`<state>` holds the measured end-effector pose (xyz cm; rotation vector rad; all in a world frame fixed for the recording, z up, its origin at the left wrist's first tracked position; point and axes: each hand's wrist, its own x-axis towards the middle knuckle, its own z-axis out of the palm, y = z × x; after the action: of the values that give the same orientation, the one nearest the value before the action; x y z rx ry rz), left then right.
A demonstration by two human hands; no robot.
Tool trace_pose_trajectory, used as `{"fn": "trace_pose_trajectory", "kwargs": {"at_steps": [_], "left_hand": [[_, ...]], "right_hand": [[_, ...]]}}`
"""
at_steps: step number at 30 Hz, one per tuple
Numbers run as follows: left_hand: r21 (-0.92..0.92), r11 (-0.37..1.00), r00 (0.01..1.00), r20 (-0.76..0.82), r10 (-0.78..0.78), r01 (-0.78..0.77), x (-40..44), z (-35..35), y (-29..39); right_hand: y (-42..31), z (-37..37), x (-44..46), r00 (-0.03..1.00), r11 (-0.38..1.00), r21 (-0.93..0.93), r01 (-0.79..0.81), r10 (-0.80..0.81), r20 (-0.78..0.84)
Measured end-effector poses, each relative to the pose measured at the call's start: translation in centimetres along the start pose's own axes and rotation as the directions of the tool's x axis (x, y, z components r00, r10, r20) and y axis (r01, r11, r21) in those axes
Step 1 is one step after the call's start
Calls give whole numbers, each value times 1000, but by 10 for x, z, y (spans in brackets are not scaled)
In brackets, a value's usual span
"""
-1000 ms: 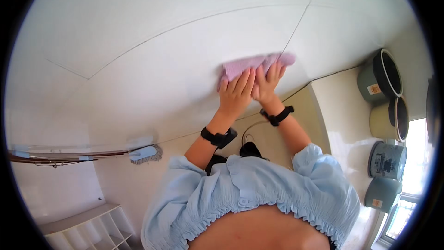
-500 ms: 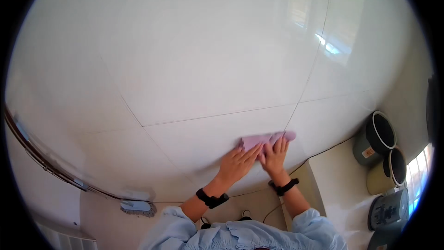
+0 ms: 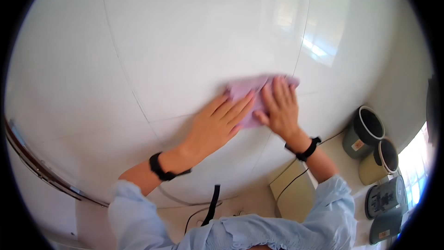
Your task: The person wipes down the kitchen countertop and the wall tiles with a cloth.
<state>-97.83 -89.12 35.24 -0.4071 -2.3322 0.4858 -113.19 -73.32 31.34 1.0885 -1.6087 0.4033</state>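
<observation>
A pinkish-purple cloth (image 3: pixel 245 88) is spread against a glossy white tiled wall (image 3: pixel 194 41). My left hand (image 3: pixel 210 127) lies on the cloth's left part, fingers stretched up and to the right. On its right part rests my right hand (image 3: pixel 281 111), palm down, with the fingers extended and the thumb pointing toward the left hand. Both hands press flat, and some of the cloth is hidden under them. A black band circles each wrist.
Along the right side stand a dark green bin (image 3: pixel 355 136), a yellowish bin (image 3: pixel 370 170) and a grey container (image 3: pixel 384 196). Below my right forearm is a pale yellow block (image 3: pixel 296 192) with a dark cable (image 3: pixel 287 190) across it. Brown piping (image 3: pixel 41 171) runs along the lower left.
Both hands and the cloth have moved up the wall. The cloth, bunched narrow earlier, now shows more of its area. The mop-like brush at lower left has gone out of sight.
</observation>
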Motion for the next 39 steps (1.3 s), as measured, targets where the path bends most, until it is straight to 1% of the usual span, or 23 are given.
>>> {"fn": "trace_pose_trajectory", "kwargs": {"at_steps": [1,4,5,6,7,8,9,11,14,16,18,20,21,23,25,27,30,33,34,35,37,38,39], "left_hand": [[65,997,997,74,33,-37,-14,4,-5],[226,973,999,-9,43,-40,-23,-11,-28],[234,972,1000,-28,-12,18,-18,-25,-39],[143,987,996,-53,-72,79,-9,-46,-52],[126,986,990,-104,-95,108,-1,-66,-64],[130,979,980,-145,-136,155,8,-87,-75],[152,974,972,-189,-141,171,11,-100,-84],[214,957,960,-242,-144,197,10,-109,-98],[190,959,953,-256,-160,212,-18,-93,-102],[257,941,963,-210,-169,221,-55,-60,-92],[428,896,986,-154,-56,118,-96,-33,-84],[432,898,991,-133,-25,81,-106,-40,-95],[429,901,993,-119,-13,63,-108,-42,-99],[363,897,963,-187,-195,252,-87,-76,-111],[336,899,938,-293,-185,282,-62,-119,-133],[424,867,943,-303,-136,262,-53,-149,-153],[410,875,936,-332,-118,256,-46,-162,-163],[427,859,932,-334,-141,283,-53,-159,-171],[429,859,927,-355,-125,280,-49,-155,-170],[427,861,922,-372,-111,276,-46,-150,-169],[408,871,910,-404,-95,273,-30,-139,-157],[390,879,904,-416,-98,275,-19,-133,-149],[371,885,898,-426,-106,281,-6,-128,-138]], "right_hand": [[-5,4,-2,999,1000,-11,28,-28,25],[-19,-6,37,996,996,0,86,-86,-21],[-22,-14,64,996,997,18,80,-79,-44],[-23,-22,92,994,995,49,88,-85,-70],[-25,-29,120,990,992,66,103,-96,-103],[-26,-32,145,976,986,85,146,-129,-175],[-28,-33,164,958,979,84,185,-161,-238],[-36,-27,186,930,977,43,211,-186,-316],[-62,-25,174,959,980,73,187,-166,-228],[-82,-13,143,970,971,126,203,-181,-161],[-99,0,111,968,958,156,239,-222,-119],[-109,11,98,954,941,166,294,-278,-115],[-108,8,111,947,935,161,315,-299,-118],[-105,-9,162,936,923,159,349,-335,-108],[-103,-18,221,891,911,49,410,-389,-235],[-109,-25,268,846,870,127,476,-413,-335],[-124,-18,291,799,898,14,440,-385,-462],[-118,-11,295,725,847,40,531,-429,-538],[-114,-33,297,807,824,117,555,-498,-318],[-111,-74,301,830,806,204,555,-552,-78],[-87,-80,293,818,807,141,573,-574,-42],[-70,-46,284,790,816,-9,578,-561,-248],[-54,-29,275,709,823,-148,548,-552,-440]]}}
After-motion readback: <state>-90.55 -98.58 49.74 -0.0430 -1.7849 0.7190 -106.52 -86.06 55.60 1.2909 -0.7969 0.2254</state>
